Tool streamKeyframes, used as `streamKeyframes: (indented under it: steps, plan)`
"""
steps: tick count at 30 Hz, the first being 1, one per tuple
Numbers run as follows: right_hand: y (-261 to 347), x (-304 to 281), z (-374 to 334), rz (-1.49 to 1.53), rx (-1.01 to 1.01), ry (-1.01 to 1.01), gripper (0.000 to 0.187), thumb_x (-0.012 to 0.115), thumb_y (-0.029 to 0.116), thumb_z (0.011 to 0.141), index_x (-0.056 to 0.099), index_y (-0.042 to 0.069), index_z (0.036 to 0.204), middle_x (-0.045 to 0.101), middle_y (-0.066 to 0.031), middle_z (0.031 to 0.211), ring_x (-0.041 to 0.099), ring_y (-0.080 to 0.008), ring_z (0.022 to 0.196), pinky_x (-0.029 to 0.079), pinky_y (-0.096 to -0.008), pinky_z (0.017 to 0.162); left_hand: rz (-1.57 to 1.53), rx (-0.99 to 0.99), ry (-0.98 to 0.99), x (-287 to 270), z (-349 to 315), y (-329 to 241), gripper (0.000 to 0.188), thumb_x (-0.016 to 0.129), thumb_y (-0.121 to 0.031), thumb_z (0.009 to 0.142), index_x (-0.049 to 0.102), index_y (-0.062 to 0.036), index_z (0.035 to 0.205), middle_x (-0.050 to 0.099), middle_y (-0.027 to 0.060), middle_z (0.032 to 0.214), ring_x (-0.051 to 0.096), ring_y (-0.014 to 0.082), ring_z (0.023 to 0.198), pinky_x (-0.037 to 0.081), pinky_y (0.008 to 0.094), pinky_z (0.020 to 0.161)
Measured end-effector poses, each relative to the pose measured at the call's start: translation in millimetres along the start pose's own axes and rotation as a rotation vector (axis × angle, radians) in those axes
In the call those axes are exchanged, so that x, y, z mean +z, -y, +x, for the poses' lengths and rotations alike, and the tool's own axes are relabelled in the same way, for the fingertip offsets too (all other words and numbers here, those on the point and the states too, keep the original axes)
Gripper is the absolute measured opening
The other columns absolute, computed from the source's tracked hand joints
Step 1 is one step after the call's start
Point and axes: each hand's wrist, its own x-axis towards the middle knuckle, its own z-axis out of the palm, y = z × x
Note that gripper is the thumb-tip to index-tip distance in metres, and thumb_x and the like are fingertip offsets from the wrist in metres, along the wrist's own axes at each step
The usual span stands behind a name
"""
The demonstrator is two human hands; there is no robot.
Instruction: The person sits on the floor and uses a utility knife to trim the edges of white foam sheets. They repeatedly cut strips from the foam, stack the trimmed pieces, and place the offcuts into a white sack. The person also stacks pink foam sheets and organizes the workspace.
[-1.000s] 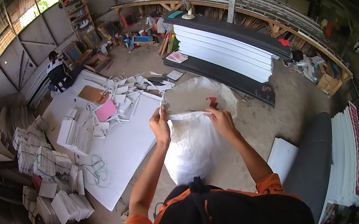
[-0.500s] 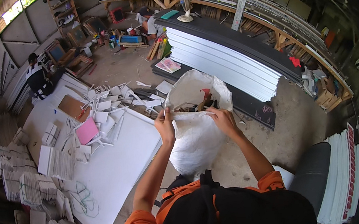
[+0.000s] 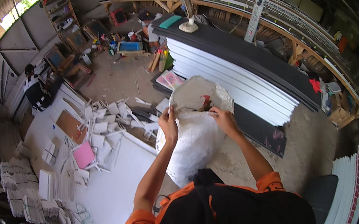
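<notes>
In front of me is a large white woven sack (image 3: 192,146), its mouth gaping toward the far side. My left hand (image 3: 169,126) is closed on the near left part of the rim, and my right hand (image 3: 225,122) pinches the near right part. The near edge stretches between the two hands. Dark and brownish scraps with a red piece (image 3: 206,101) show inside the mouth; the rest of the contents is hidden by the sack's near wall.
White offcuts and a pink square (image 3: 84,154) lie heaped on a large white board (image 3: 127,183) to the left, beside bundled white pieces (image 3: 52,185). Stacked white sheets (image 3: 225,76) stand beyond the sack on the right. Two people (image 3: 36,88) (image 3: 148,22) sit farther back.
The sack's lower body has shifted left and nearer to me, and its mouth looks narrower. Both hands keep their hold on the rim. The view has turned slightly.
</notes>
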Motion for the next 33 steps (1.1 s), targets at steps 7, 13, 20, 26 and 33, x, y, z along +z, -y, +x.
streamKeyframes:
  steps: [7,13,20,26,33]
  plan:
    - [-85.2,17.6,108.7,0.025,0.035,0.122,0.018,0.059,0.02,0.076,0.049,0.011,0.09,0.058,-0.012,0.065,0.057,-0.0316,0.063,0.042,-0.039,0.053,0.032,-0.058,-0.07,68.9,103.8,35.5,0.031,0.048,-0.023,0.086,0.059,0.0056,0.092,0.058,0.0041,0.074,0.05,0.0086,0.066,0.04,0.022,0.062]
    - [-147.0,35.0,180.1,-0.024,0.043,0.152,0.017,0.059,0.02,0.075,0.051,0.012,0.088,0.059,-0.012,0.068,0.058,-0.0303,0.066,0.044,-0.0381,0.055,0.033,-0.087,-0.067,112.3,184.4,96.9,0.029,0.047,-0.021,0.086,0.058,0.006,0.086,0.054,0.001,0.066,0.041,0.0066,0.061,0.035,0.0216,0.057]
    - [-251.5,83.7,213.3,-0.204,0.102,0.234,0.012,0.056,0.015,0.077,0.052,0.011,0.087,0.059,-0.0103,0.065,0.058,-0.0281,0.065,0.044,-0.0374,0.056,0.224,-0.242,-0.04,164.2,228.0,197.5,0.029,0.047,-0.022,0.086,0.057,0.005,0.087,0.056,0.0031,0.068,0.045,0.008,0.062,0.037,0.0241,0.056]
    - [-325.1,85.0,247.1,-0.186,0.254,0.132,0.007,0.054,0.01,0.077,0.054,0.009,0.084,0.06,-0.0115,0.07,0.058,-0.03,0.067,0.044,-0.0378,0.056,0.312,-0.22,0.047,230.0,249.2,231.7,0.03,0.049,-0.022,0.085,0.056,0.0049,0.095,0.06,0.0082,0.08,0.051,0.0096,0.072,0.042,0.0254,0.06]
    - [-340.0,42.8,283.4,-0.167,0.076,0.069,0.008,0.057,0.007,0.073,0.055,0.009,0.081,0.059,-0.0087,0.067,0.057,-0.0257,0.065,0.044,-0.0339,0.059,0.173,-0.17,-0.108,282.9,281.3,195.8,0.025,0.049,-0.019,0.086,0.057,0.0046,0.084,0.048,-0.0025,0.062,0.037,0.0058,0.056,0.032,0.0221,0.05]
